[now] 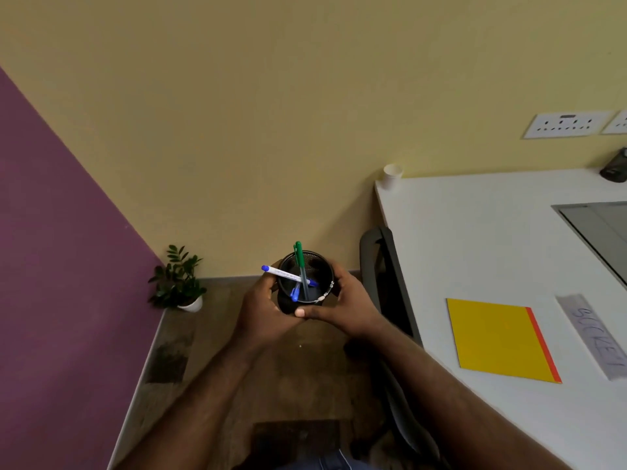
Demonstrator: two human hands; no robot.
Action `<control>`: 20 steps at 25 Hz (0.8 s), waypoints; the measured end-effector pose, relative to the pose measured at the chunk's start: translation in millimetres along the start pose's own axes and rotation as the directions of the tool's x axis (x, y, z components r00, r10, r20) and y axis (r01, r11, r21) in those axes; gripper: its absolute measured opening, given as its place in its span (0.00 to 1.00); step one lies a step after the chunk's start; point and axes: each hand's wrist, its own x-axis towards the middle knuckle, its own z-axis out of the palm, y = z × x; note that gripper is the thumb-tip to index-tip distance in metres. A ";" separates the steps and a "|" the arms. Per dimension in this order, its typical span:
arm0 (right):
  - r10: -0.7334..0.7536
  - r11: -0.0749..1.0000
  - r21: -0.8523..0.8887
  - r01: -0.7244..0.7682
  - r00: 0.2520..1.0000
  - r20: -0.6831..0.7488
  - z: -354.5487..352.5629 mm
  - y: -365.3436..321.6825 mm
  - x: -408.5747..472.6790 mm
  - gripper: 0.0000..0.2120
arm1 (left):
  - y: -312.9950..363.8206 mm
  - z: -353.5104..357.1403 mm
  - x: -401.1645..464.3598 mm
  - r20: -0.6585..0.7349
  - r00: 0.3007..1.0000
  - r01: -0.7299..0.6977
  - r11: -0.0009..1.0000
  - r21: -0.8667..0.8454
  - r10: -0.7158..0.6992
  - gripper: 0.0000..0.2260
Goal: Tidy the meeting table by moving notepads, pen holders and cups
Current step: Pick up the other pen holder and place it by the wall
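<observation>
Holding a black mesh pen holder (305, 283) in mid-air over the floor (217, 385), both hands wrap it from opposite sides. The left hand (261, 308) has its grip closed round the holder's 9 o'clock side, fingers curled under the base; the right hand (342, 305) grips the 3 o'clock side, its thumb lying across the front wall. The two hands touch below the holder. Inside stand a green pen (299, 262), upright and rising past the rim at 12 o'clock, and a blue-capped white pen (281, 273) that leans out over the rim toward 9 o'clock; further blue pens sit low inside.

At 3 o'clock of the hands lies the white worktop (475, 239), its near-left edge running diagonally, well apart from the holder. A dark chair (380, 252) stands between the hands and that edge. On the worktop a yellow notepad (498, 337) with an orange spine lies flat near the edge, and a white paper cup (392, 176) stands at the far corner, right by the wall. A paper label (593, 337) lies just beside the notepad. Bare worktop stretches between cup and notepad.

At 9 o'clock a potted plant (179, 283) sits in the floor corner under the purple wall (51, 266).
</observation>
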 end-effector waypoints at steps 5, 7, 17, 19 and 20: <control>0.055 0.998 -0.028 -0.058 0.993 -0.100 -18.2 10.4 80.1 0.42 | -34.2 2.2 102.1 0.124 0.989 -0.087 0.996 0.002 0.086 0.31; 0.076 0.996 -0.039 -0.084 0.981 -0.176 -19.0 11.8 111.3 0.42 | -47.8 1.5 144.1 0.179 0.976 -0.122 0.993 -0.003 0.120 0.31; 0.131 0.984 -0.038 -0.172 0.857 -0.498 -58.2 9.8 222.0 0.42 | -63.5 30.8 321.4 0.476 0.839 -0.229 0.965 -0.130 0.263 0.30; 0.140 0.983 -0.021 -0.180 0.826 -0.546 -77.5 19.1 237.3 0.41 | -60.2 51.6 351.2 0.515 0.807 -0.250 0.957 -0.148 0.290 0.30; 0.145 0.983 -0.013 -0.185 0.809 -0.570 -88.8 25.8 245.0 0.41 | -58.9 65.0 366.3 0.534 0.788 -0.265 0.952 -0.152 0.305 0.30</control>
